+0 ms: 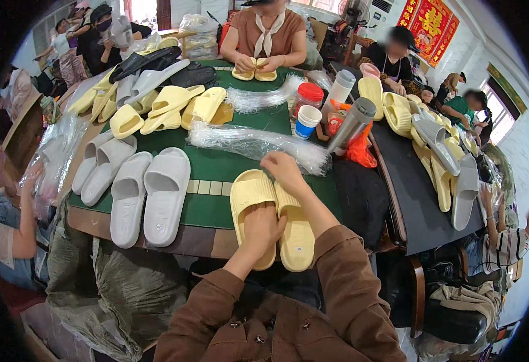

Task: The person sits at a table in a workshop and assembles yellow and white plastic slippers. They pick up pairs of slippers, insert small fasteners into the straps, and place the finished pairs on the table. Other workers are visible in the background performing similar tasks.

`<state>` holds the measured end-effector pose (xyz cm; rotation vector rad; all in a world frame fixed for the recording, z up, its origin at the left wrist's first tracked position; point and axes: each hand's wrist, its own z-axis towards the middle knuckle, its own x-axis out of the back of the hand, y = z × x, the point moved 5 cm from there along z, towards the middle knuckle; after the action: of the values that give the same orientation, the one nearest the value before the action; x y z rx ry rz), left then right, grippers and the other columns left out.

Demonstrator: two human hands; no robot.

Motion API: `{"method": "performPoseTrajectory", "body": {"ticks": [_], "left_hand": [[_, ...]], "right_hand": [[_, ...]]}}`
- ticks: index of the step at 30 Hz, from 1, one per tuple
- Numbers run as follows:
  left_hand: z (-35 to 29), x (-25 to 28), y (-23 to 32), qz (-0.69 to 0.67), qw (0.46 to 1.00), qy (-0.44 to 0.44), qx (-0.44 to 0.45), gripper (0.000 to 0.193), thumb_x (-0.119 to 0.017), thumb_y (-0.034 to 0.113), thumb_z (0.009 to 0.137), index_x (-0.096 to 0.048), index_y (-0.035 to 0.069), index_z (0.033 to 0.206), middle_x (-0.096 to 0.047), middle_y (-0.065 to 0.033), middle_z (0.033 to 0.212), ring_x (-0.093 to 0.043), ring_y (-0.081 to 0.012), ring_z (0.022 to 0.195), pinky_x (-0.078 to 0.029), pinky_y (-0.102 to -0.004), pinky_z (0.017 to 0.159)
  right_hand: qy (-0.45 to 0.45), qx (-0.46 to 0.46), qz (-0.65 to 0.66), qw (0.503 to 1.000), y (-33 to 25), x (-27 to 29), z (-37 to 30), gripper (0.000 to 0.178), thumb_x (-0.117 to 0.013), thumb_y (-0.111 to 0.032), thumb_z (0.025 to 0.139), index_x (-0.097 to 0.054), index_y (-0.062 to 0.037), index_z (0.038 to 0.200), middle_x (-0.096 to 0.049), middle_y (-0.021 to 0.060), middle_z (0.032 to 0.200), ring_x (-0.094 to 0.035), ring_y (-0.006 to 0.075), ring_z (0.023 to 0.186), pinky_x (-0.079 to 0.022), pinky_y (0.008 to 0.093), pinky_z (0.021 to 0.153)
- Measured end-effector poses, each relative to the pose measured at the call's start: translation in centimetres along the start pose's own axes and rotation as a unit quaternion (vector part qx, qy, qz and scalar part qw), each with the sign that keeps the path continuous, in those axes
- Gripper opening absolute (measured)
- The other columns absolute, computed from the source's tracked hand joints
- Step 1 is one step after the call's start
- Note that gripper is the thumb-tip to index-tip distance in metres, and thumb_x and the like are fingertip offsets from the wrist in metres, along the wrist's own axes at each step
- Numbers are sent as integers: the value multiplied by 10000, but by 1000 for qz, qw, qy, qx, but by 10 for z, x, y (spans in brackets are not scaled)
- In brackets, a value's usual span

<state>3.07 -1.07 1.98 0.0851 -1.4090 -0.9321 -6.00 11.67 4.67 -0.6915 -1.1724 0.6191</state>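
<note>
A pair of pale yellow slide slippers lies side by side at the table's near edge, toes pointing away from me. My left hand (261, 228) reaches into the left slipper (253, 186) under its ribbed strap; the fingers are hidden there, and the thumb presses at the side next to the right slipper (297, 240). Over the toe of that right slipper, my right hand (283, 172) has its fingers bent together in a pinch; whatever is in them is too small to make out. Just beyond lies a bundle of clear plastic strands (258, 143).
Grey slippers (166, 196) stand to the left, with a pile of yellow, grey and black ones behind. A red-lidded jar (309, 96), paper cup (308, 122) and steel flask (352, 125) stand right of the strands. Across the table a person holds small yellow slippers (255, 74).
</note>
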Motion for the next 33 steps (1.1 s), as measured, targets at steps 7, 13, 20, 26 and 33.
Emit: {"method": "performPoseTrajectory", "body": {"ticks": [7, 13, 20, 26, 33], "left_hand": [[-1, -1, -1, 7, 1000, 9, -3, 426, -597, 355, 850, -608, -63, 931, -630, -263, 909, -628, -406, 836, -501, -473, 784], [-1, -1, 0, 10, 999, 29, -25, 412, -610, 341, 839, -607, -62, 926, -627, -266, 910, -625, -409, 826, -496, -476, 786], [-7, 6, 1, -36, 996, 58, -51, 387, -679, 294, 800, -589, -58, 933, -605, -222, 900, -609, -393, 843, -490, -476, 765], [-21, 54, 29, 2, 987, 109, -116, 254, -692, 187, 787, -599, 16, 949, -607, -153, 906, -606, -349, 852, -488, -447, 758], [56, 86, 4, -52, 971, 203, -116, 167, -608, 144, 860, -602, 21, 974, -657, -138, 865, -636, -356, 776, -507, -438, 683]], "right_hand": [[-49, 56, -80, 994, -22, -9, -11, 148, -617, -157, 812, -690, -48, 880, -685, 169, 858, -653, 354, 819, -512, 433, 753], [-19, 90, -141, 986, -24, -2, -13, 134, -592, -104, 813, -677, -32, 887, -679, 171, 875, -647, 351, 821, -505, 427, 739], [23, 39, 15, 999, -17, 8, -22, 143, -608, -37, 828, -670, 31, 938, -692, 139, 856, -664, 188, 709, -530, 317, 623], [32, -54, 150, 987, -11, 19, -28, 159, -606, -68, 865, -668, 32, 971, -686, 99, 852, -662, 143, 768, -554, 268, 621], [78, 50, 158, 983, -40, 16, -31, 131, -598, -7, 854, -658, 38, 961, -676, 99, 800, -657, 145, 727, -583, 295, 579]]}}
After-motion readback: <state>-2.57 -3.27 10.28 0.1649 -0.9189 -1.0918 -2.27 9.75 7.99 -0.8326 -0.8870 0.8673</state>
